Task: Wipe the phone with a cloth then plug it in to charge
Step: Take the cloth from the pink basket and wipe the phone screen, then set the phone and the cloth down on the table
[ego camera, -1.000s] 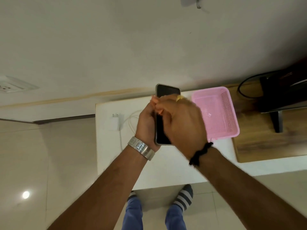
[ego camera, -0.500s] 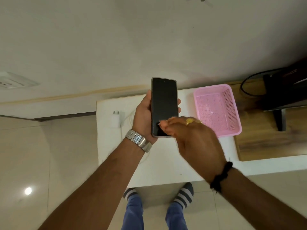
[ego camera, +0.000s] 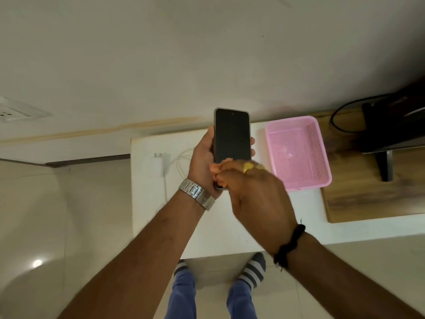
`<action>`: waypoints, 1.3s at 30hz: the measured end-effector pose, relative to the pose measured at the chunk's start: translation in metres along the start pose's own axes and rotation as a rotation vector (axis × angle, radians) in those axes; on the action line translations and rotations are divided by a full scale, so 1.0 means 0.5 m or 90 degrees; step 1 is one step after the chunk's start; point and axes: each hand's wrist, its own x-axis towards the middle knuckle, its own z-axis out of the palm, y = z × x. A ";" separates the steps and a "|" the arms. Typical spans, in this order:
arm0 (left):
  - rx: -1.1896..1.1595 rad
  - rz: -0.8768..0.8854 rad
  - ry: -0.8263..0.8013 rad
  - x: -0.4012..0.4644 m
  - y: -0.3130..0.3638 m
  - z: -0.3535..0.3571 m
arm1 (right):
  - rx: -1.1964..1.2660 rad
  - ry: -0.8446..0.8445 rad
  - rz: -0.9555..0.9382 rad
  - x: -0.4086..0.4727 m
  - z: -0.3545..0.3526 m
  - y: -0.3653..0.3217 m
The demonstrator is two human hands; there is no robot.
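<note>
- Farthest left, a white wall socket (ego camera: 13, 110) sits on the wall, well apart from everything else.
- Next, a white charger plug (ego camera: 156, 166) lies flat on the left part of the white table (ego camera: 220, 229), its prongs pointing far, with a white cable (ego camera: 178, 162) curling beside it.
- Then the left hand (ego camera: 203, 164), a metal watch (ego camera: 196, 194) on its wrist, grips the phone (ego camera: 231, 137) upright above the table, dark screen facing the camera, fingertips wrapped round its right edge.
- Just right and nearer, the right hand (ego camera: 259, 201), with a black band (ego camera: 289, 245) on its wrist, pinches an orange cloth (ego camera: 219, 169) against the phone's lower end.
- Farther right, a pink basket (ego camera: 322, 180) rests on the table beside a wooden board (ego camera: 368, 199).
- At the far right stands a dark monitor (ego camera: 395, 125).
</note>
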 end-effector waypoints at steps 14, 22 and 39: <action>-0.047 -0.024 -0.032 0.026 -0.032 -0.052 | 0.019 0.088 -0.023 -0.092 0.061 0.034; 0.199 -0.017 0.138 0.088 -0.097 -0.087 | 0.373 0.010 0.433 -0.094 -0.001 0.117; 0.684 0.127 0.453 0.165 -0.149 -0.165 | 0.721 0.120 0.776 -0.143 0.095 0.201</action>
